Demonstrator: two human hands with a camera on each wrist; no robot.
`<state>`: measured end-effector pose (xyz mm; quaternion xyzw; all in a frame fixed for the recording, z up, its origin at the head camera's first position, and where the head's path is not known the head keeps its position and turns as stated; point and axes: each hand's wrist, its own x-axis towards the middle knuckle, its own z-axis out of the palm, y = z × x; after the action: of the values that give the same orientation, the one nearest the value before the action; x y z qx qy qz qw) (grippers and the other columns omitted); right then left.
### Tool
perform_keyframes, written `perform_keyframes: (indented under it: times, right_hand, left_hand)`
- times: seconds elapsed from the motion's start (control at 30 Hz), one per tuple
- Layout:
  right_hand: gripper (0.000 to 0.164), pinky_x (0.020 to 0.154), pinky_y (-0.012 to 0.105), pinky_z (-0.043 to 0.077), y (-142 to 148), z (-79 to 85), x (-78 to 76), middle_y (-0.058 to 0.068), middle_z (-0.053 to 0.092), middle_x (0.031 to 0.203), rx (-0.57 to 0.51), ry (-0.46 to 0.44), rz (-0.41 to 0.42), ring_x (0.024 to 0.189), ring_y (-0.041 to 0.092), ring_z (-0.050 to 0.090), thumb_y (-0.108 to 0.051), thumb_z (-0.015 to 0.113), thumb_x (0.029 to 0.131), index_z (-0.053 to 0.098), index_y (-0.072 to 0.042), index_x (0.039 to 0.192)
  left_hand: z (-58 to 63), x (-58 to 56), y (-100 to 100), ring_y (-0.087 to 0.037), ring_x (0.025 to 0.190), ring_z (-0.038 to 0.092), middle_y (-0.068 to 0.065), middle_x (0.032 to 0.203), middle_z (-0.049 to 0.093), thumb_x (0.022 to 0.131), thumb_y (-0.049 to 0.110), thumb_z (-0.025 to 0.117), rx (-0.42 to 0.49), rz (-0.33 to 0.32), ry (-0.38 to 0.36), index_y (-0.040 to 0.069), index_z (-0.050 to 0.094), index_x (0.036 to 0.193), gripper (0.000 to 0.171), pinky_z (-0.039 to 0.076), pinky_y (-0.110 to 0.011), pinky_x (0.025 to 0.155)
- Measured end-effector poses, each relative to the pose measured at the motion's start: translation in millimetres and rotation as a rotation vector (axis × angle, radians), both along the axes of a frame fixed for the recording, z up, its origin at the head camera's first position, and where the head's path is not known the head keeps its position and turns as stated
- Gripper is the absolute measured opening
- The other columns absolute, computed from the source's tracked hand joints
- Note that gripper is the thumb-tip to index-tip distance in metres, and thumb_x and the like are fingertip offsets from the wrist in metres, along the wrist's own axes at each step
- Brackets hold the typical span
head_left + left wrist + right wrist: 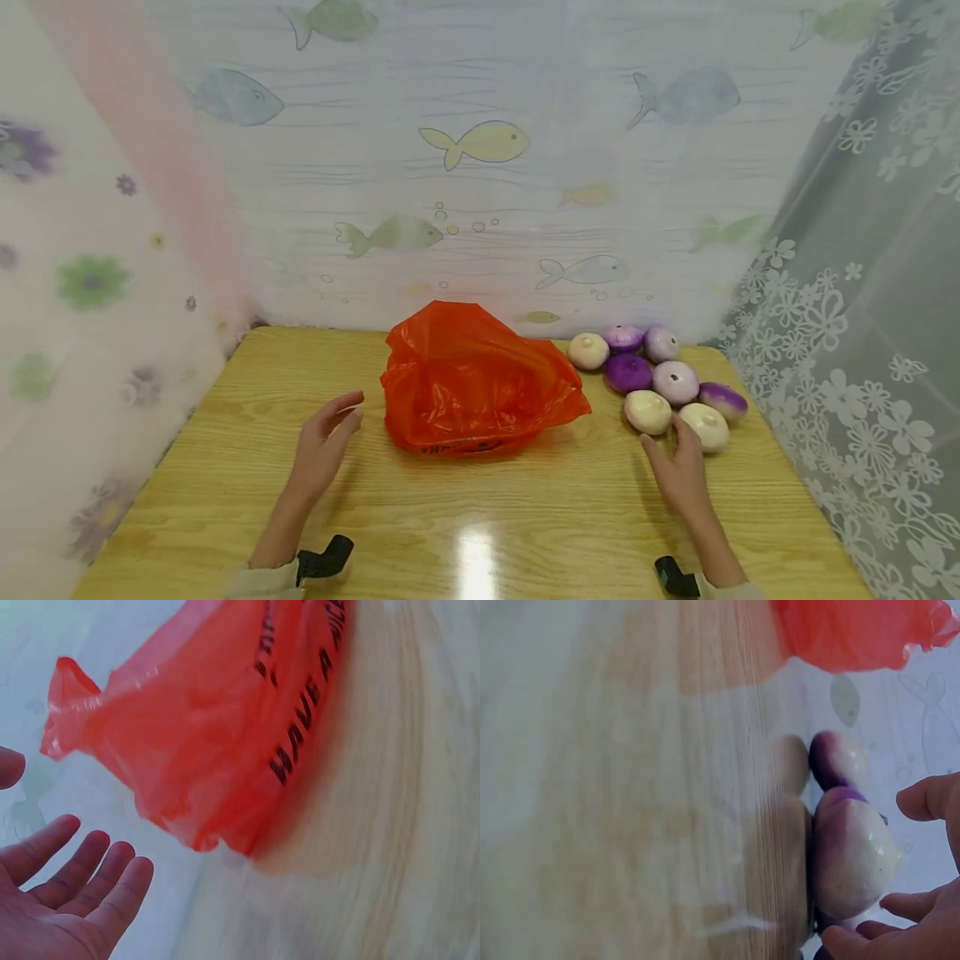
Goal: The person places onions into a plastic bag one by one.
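Note:
A crumpled red plastic bag [480,392] with black print sits mid-table, its mouth facing the near side. My left hand [322,446] hovers to the left of the bag, fingers apart and holding nothing. In the left wrist view that hand [71,900] is clear of the bag [202,727]. On the right lies a group of purple and white onions. My right hand [682,471] reaches to the two nearest pale onions, one on the left [648,412] and one on the right [705,427]. Its thumb and fingers [907,906] are spread beside an onion [851,855]; contact is hard to tell.
Several more onions, among them a dark purple one [628,372], crowd the table's back right corner. A fish-patterned curtain [480,200] hangs behind the wooden table [420,517]. Flowered curtains [847,400] border the right and left sides.

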<state>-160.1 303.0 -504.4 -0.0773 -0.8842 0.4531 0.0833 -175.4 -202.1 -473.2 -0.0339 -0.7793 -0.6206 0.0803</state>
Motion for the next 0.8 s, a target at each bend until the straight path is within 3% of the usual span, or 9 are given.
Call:
perform_keyframes:
  times: [0.13, 0.27, 0.33, 0.43, 0.53, 0.63, 0.8]
  right_hand:
    - [0.08, 0.116, 0.064, 0.025, 2, 0.8, -6.1, 0.039, 0.018, 0.158, -0.012, -0.035, 0.02, 0.145, 0.053, 0.024, -0.029, 0.056, 0.105, 0.011, 0.012, 0.157]
    - [0.085, 0.117, 0.057, 0.03, 4, 2.6, -14.0, 0.035, 0.011, 0.163, -0.095, -0.081, 0.022, 0.147, 0.05, 0.025, -0.026, 0.057, 0.105, 0.001, 0.009, 0.158]
    - [0.085, 0.115, 0.041, 0.039, 4, 2.9, -17.8, 0.033, 0.011, 0.164, -0.145, -0.088, 0.019, 0.148, 0.047, 0.026, -0.024, 0.058, 0.105, 0.0, 0.006, 0.159]
    - [0.084, 0.098, 0.013, 0.042, 4, 1.6, -23.2, 0.032, 0.019, 0.162, -0.185, -0.067, 0.011, 0.146, 0.042, 0.032, -0.022, 0.06, 0.103, 0.004, 0.003, 0.161]
    - [0.083, 0.084, 0.002, 0.036, 4, -1.9, -28.9, 0.031, 0.03, 0.157, -0.167, -0.027, 0.005, 0.14, 0.039, 0.039, -0.023, 0.066, 0.101, 0.013, 0.003, 0.16]
    - [0.084, 0.092, 0.014, 0.04, 4, -4.4, -32.9, 0.029, 0.035, 0.154, -0.13, -0.021, 0.004, 0.137, 0.037, 0.042, -0.026, 0.069, 0.098, 0.018, 0.003, 0.159]
    - [0.09, 0.11, 0.053, 0.037, 5, -5.5, -36.7, 0.032, 0.032, 0.155, -0.084, -0.039, 0.011, 0.14, 0.044, 0.038, -0.027, 0.073, 0.096, 0.017, 0.005, 0.158]
  left_hand:
    - [6.7, -1.5, 12, 0.002, 0.105, 0.063, -0.003, 0.127, 0.062, 0.104, 0.014, 0.058, 0.103, 0.026, -0.042, -0.004, 0.057, 0.138, 0.038, 0.053, -0.016, 0.088]
    - [9.9, -4.7, 22, -0.009, 0.106, 0.067, -0.007, 0.126, 0.062, 0.103, 0.016, 0.061, 0.175, 0.049, -0.078, -0.002, 0.056, 0.139, 0.04, 0.056, -0.021, 0.088]
    - [11.0, -6.4, 26, -0.011, 0.106, 0.068, -0.014, 0.131, 0.06, 0.103, 0.019, 0.061, 0.196, 0.055, -0.096, -0.001, 0.056, 0.139, 0.041, 0.056, -0.022, 0.088]
    - [11.4, -9.1, 31, -0.008, 0.104, 0.068, -0.017, 0.136, 0.058, 0.103, 0.024, 0.062, 0.202, 0.063, -0.13, 0.001, 0.056, 0.14, 0.043, 0.056, -0.023, 0.089]
    - [11.0, -11.4, 35, -0.004, 0.101, 0.067, -0.015, 0.137, 0.058, 0.102, 0.027, 0.064, 0.2, 0.074, -0.16, 0.004, 0.057, 0.14, 0.045, 0.056, -0.024, 0.091]
    - [9.9, -13.3, 40, -0.005, 0.1, 0.067, -0.014, 0.135, 0.059, 0.1, 0.027, 0.067, 0.21, 0.091, -0.17, 0.005, 0.057, 0.139, 0.046, 0.056, -0.025, 0.092]
    - [8.0, -15.6, 45, -0.007, 0.1, 0.067, -0.014, 0.132, 0.059, 0.097, 0.027, 0.071, 0.236, 0.116, -0.179, 0.004, 0.057, 0.139, 0.05, 0.056, -0.024, 0.09]
